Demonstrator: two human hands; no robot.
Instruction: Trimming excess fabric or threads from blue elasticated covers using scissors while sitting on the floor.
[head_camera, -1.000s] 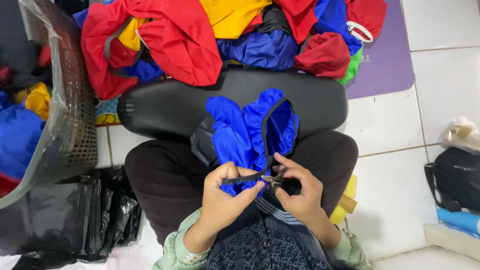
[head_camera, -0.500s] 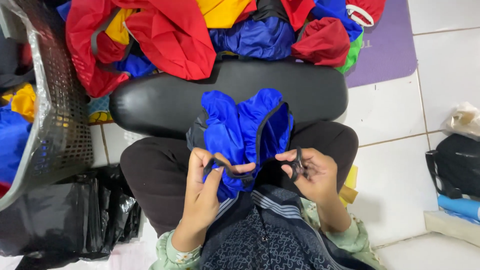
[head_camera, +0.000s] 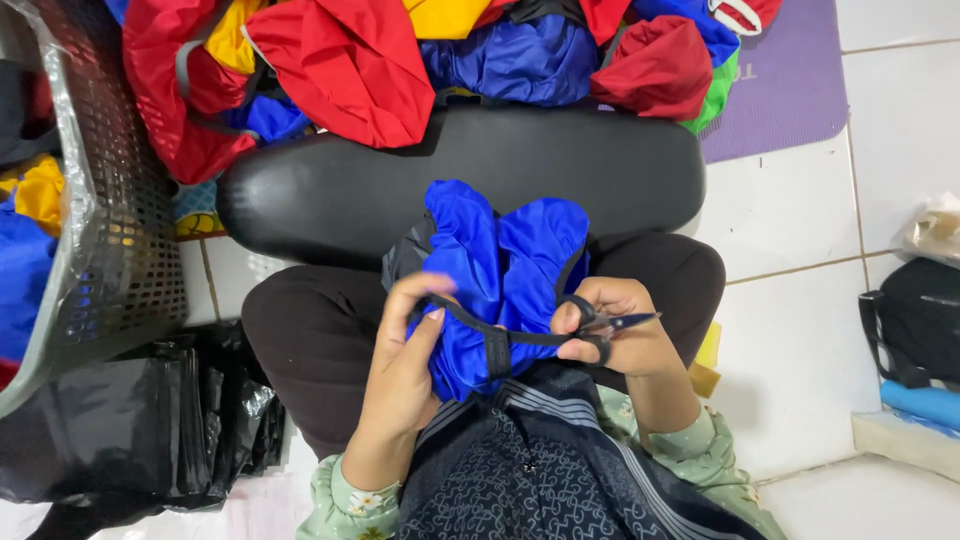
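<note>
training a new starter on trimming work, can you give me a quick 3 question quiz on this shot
1. True or false: the right hand holds small snips.
2. What does the left hand pinch? A) a yellow cloth B) the black strap of the blue fabric piece C) the mesh basket
3. What dark padded thing lies just beyond the knees?

Key
1. True.
2. B.
3. A black cushion, with red, blue and yellow fabric pieces heaped behind it.
</note>
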